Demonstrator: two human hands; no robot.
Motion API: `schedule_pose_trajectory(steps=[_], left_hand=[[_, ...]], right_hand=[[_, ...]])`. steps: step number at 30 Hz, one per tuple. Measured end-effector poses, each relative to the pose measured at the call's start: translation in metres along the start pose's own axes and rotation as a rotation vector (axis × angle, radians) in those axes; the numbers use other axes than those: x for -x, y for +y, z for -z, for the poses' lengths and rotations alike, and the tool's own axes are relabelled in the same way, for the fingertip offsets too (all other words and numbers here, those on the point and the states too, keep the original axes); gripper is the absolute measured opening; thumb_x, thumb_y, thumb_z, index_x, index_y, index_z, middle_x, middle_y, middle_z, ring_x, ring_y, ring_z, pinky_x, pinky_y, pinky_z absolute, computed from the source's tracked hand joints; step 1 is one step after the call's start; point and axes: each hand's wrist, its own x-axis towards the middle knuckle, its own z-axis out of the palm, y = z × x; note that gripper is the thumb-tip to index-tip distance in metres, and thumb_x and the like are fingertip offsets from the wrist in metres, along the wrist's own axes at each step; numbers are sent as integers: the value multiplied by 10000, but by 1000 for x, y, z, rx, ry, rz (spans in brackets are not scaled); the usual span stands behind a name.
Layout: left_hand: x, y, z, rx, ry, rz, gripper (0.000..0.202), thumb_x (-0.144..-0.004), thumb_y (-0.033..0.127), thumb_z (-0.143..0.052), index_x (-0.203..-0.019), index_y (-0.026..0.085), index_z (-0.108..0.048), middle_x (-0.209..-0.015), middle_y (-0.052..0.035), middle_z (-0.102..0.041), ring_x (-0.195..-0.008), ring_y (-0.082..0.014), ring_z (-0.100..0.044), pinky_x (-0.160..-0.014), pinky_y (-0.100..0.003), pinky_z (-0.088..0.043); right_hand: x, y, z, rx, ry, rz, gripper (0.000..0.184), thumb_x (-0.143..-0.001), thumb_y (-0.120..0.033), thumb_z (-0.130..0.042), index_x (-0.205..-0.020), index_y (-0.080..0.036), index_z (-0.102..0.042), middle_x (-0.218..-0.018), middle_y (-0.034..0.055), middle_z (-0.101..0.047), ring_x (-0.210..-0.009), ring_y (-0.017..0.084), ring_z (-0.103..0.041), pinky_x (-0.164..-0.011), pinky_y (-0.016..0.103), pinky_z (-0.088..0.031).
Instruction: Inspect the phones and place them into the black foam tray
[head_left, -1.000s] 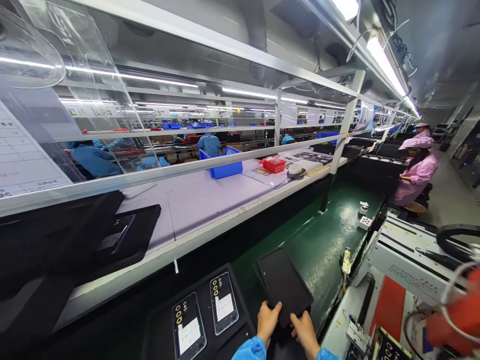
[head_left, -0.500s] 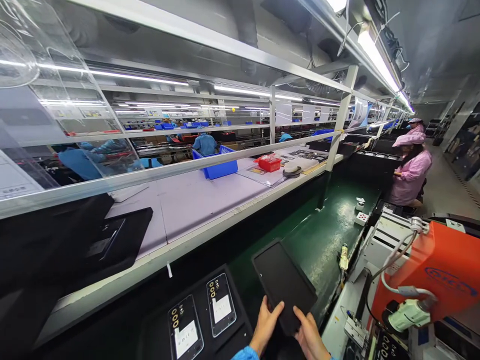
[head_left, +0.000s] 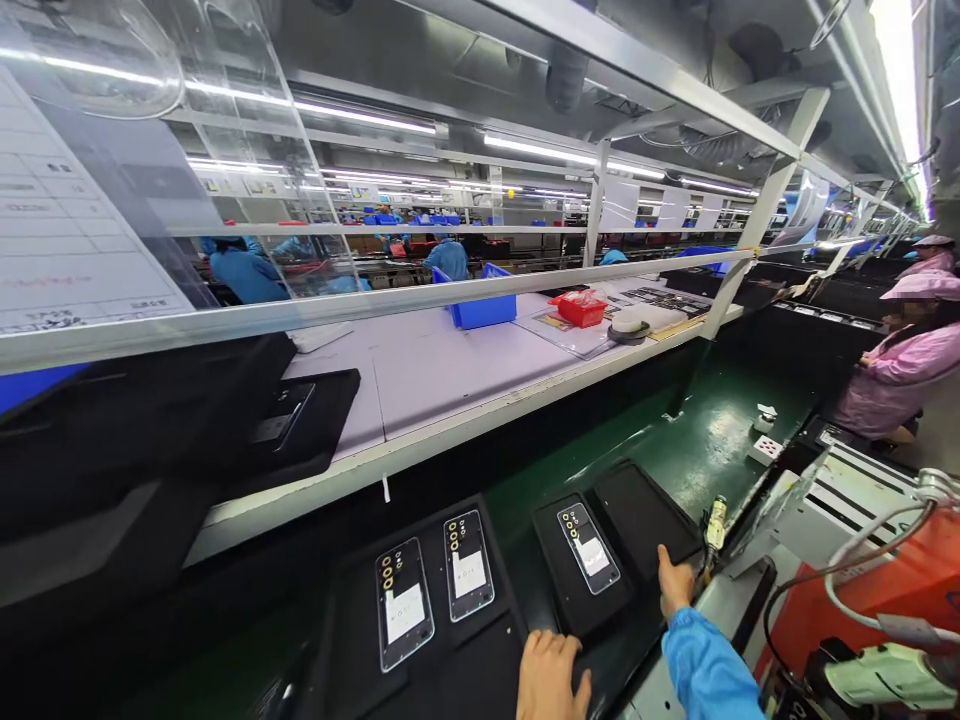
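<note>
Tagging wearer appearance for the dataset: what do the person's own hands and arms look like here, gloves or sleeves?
Both hands are bare, no gloves, rings or watch visible. The right hand comes out of a bright blue long sleeve, smooth fabric, gathered at the wrist. The left hand is cut off at the bottom edge of the frame, so its sleeve is not in view. No markings or cables on either.

Bench and line fittings, as we see them

We list a blue bin point(head_left: 481, 304), a red tray point(head_left: 581, 308) and a round grey disc point(head_left: 630, 329) on the pale bench point(head_left: 450, 370); beyond, a person in pink point(head_left: 900, 365); an orange machine point(head_left: 900, 590).
</note>
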Motion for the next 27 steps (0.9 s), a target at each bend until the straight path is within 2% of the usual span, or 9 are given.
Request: schedule_pose_trajectory(steps=[2, 3, 4, 6, 8, 12, 18, 23, 27], left_hand=[[-1, 3, 1, -11, 8, 14, 286, -765, 258, -526, -972, 166, -700, -1000, -135, -739, -1004, -330, -614, -985, -527, -360], [-1, 5, 2, -15, 10, 22, 281, -771, 264, -524, -967, 169, -701, -997, -127, -740, -999, -321, -613, -983, -517, -360], [-1, 6, 2, -20, 13, 28, 280, -778, 269, -518, -969, 171, -699, -1001, -120, -740, -999, -313, -611, -983, -508, -359], [-1, 7, 3, -33, 10, 36, 280, -791, 278, -508, -971, 177, -697, -1012, -106, -738, -1005, -300, -606, -985, -493, -353], [-1, 8, 3, -52, 7, 42, 285, -799, 282, -498, -978, 182, -695, -1026, -98, -734, -1017, -292, -600, -992, -483, -345], [-2, 10, 5, -95, -18, 55, 293, -798, 298, -493, -970, 180, -699, -1013, -101, -737, -1021, -289, -603, -991, -474, -349], [-3, 16, 11, -142, -69, 64, 356, -778, 333, -500, -987, 133, -707, -1023, -158, -736, -1033, -327, -612, -983, -499, -364], [-3, 19, 16, -162, -90, 47, 371, -778, 325, -492, -996, 114, -706, -1033, -188, -730, -1042, -354, -611, -974, -524, -368], [-2, 19, 19, -143, -105, 23, 406, -784, 333, -485, -1025, 88, -701, -1051, -231, -716, -1061, -400, -605, -975, -558, -362]], right_hand=[[9, -1, -5, 115, 30, -9, 846, -890, -468, -310, -1336, 238, -180, -1288, 521, -411, -1276, 521, -448, -947, 634, -400], [17, -2, -9, 158, 16, 26, 801, -895, -422, -327, -1373, 202, -169, -1375, 482, -358, -1348, 479, -381, -1024, 595, -361], [25, -2, -14, 194, -24, 90, 738, -896, -384, -360, -1411, 125, -217, -1443, 401, -353, -1392, 415, -345, -1087, 523, -329], [41, -2, -27, 250, -157, 223, 592, -873, -329, -455, -1399, -62, -405, -1460, 216, -464, -1388, 299, -392, -1121, 372, -324], [54, -2, -40, 305, -281, 278, 522, -842, -296, -518, -1336, -127, -512, -1369, 154, -577, -1304, 272, -502, -1076, 334, -378], [54, 0, -50, 407, -384, 228, 532, -875, -300, -482, -1313, 0, -513, -1241, 257, -640, -1195, 328, -596, -993, 386, -447], [35, 0, -34, 445, -481, 255, 389, -935, -189, -361, -1207, -118, -631, -1195, 155, -703, -1180, 232, -623, -983, 282, -443], [41, -4, -24, 437, -504, 242, 401, -860, -48, -425, -1187, -131, -642, -1149, 148, -720, -1134, 222, -652, -934, 275, -462], [51, -9, -17, 412, -473, 187, 362, -805, -36, -489, -1114, -105, -664, -1070, 206, -727, -1057, 295, -687, -899, 370, -491]])
